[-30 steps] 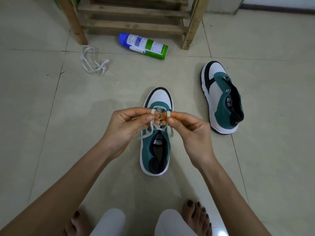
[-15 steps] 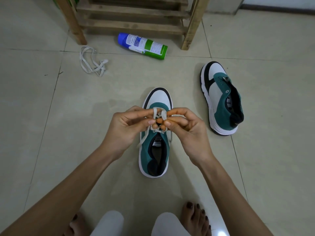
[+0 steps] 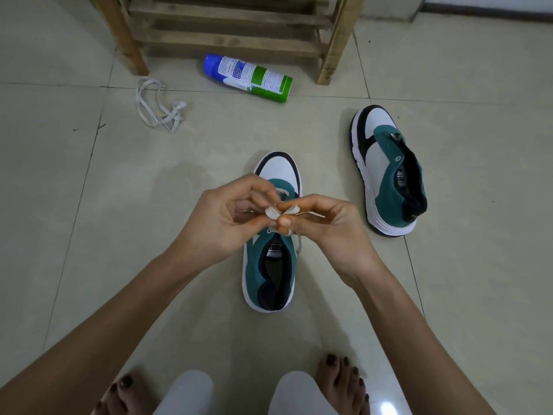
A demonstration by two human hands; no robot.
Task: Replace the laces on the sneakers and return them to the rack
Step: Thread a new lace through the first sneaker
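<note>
Floor (image 3: 89, 235): pale glossy tiles with thin grout lines. Nearest, at the bottom edge: bare feet (image 3: 341, 381) with dark-painted nails, planted apart, and two knees (image 3: 185, 393) in white cloth between them. Next, both forearms reach forward to meet over the middle of the floor. Left hand (image 3: 227, 217): fingers (image 3: 254, 187) curled, tips pinching a loop of white lace (image 3: 273, 212). Right hand (image 3: 326, 226): fingers (image 3: 302, 202) curled likewise, thumb and forefinger pinching the lace's other loop, tips touching those of the left. Directly under the hands: sneaker (image 3: 254, 265), teal with a white toe and black trim, upright on the floor, heel toward the person, toe toward the rack; the lace runs down into its upper eyelets. Beyond and to the right, well apart: second sneaker (image 3: 389, 172), same colours, set at an angle, eyelets showing. Far left: loose lace (image 3: 158, 109), white, lying in a tangle. Behind it: can (image 3: 248, 77), blue cap, green and white label, on its side just before the rack. Farthest: rack (image 3: 233, 37), rough wooden slats and two legs, cut by the top edge.
</note>
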